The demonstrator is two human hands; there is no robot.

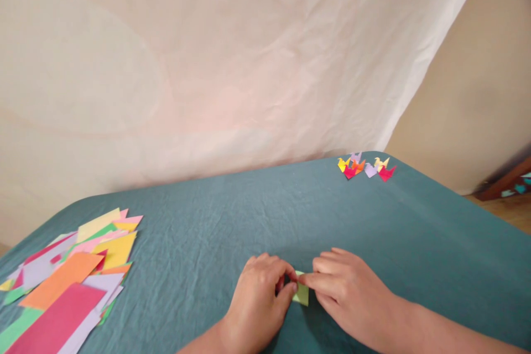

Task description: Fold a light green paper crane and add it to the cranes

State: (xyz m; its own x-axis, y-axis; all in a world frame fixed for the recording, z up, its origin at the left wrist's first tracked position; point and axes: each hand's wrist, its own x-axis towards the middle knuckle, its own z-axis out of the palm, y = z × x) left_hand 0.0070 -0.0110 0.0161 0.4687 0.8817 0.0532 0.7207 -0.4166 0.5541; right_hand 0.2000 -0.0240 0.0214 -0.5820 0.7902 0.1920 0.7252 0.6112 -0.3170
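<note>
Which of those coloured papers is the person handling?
The small light green piece, pinched between the left hand and right hand; the other sheets lie untouched in the pile far to the left.

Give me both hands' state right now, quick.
Left hand: fingers curled, pinching the folded green paper.
Right hand: fingertips on the same green paper; cannot be told whether it grips or only presses.

The one camera sat on my head and looked forward and down over the teal tablecloth [207, 221]. My left hand [259, 293] and right hand [348, 293] were close under it, at the bottom edge; the cream sheet [207, 66] filled the far upper half.
</note>
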